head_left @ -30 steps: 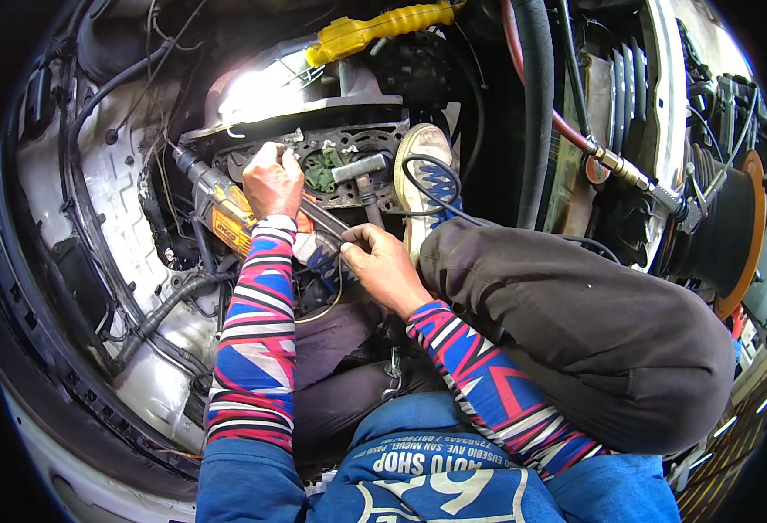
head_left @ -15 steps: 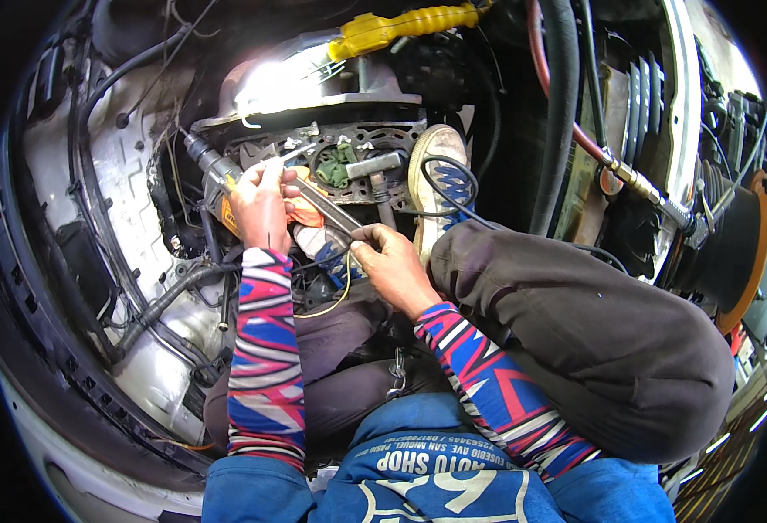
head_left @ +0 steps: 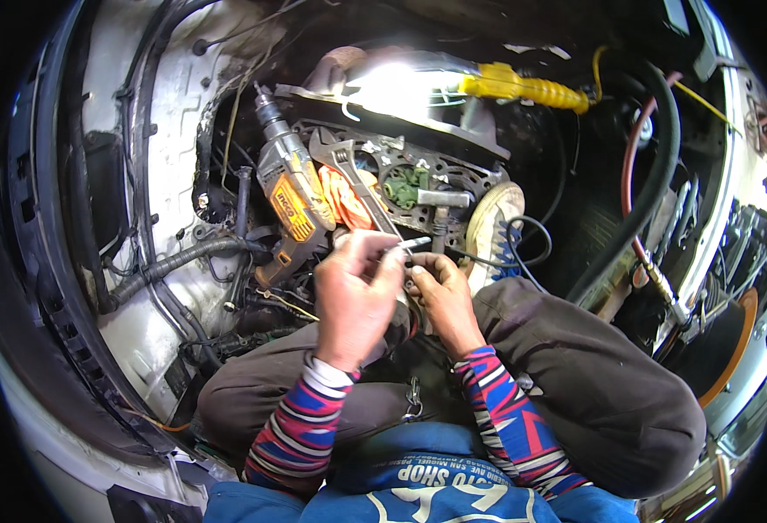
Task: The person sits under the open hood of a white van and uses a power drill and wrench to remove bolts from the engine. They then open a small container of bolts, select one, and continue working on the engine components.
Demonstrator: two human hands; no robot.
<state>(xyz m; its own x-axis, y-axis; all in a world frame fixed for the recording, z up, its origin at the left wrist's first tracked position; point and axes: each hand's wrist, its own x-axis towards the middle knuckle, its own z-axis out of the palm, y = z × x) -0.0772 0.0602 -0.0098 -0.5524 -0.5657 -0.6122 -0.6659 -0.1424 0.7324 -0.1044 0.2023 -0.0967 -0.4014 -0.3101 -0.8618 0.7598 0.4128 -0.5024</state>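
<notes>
Head view, one frame logged. Anything serving as a container?

— Engine block (head_left: pixel 471 179), at the person's feet. Green rag (head_left: pixel 405 187) bunched in its upper face; how deep it goes, unclear. T-shaped tool (head_left: pixel 443 199) just right of that rag, stem toward the person.

— Writing?

— Drill (head_left: pixel 292 196), left of the block: dark lettering on its orange side. Shirt (head_left: pixel 440 475): white lettering, upside down to the camera, partly folded away at the waist. Content of both not transcribed.

— Grip, left hand (head_left: pixel 357 301)?

— Thumb and fingertips pinched together, hardly any gap, on a slim metal piece (head_left: pixel 416 242). Its pale end sticks out past the thumb, to the right.

— And the right hand (head_left: pixel 444 301)?

— Fingers curled, thumb close to the forefinger, just beside the left fingertips. Something small and dark shows there; whether it is gripped, I can't tell.

— Location of the metal piece?

— Between the two hands, in front of the knees, nearer the camera than the block.

— Neighbours?

— Wrench (head_left: pixel 340 157), adjustable, head away from the person, handle running down toward the hands; contact with them can't be judged. Orange rag (head_left: pixel 344 196) between wrench and drill. Lamp (head_left: pixel 523 84), yellow-handled, lit, beyond the block.
</notes>
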